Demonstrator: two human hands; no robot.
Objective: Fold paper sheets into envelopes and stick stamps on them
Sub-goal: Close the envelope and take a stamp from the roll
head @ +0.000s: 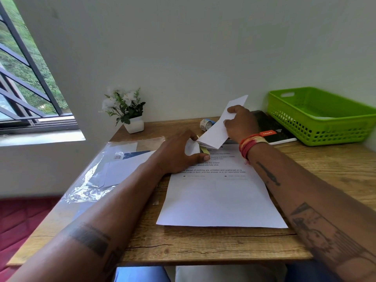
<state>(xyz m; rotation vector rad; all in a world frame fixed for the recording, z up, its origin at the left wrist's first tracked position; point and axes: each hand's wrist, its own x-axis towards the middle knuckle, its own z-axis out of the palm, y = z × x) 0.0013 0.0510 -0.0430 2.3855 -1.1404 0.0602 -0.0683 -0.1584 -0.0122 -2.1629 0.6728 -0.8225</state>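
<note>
White folded paper (219, 127) held by 2 hands.

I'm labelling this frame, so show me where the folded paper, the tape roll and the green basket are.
folded paper (215, 133): head view, middle of its white face.
tape roll (204, 124): head view, its patterned side.
green basket (305, 127): head view, its perforated front wall.

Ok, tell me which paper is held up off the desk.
The folded white sheet, gripped by the right hand; the printed sheet lies flat on the desk.
</note>
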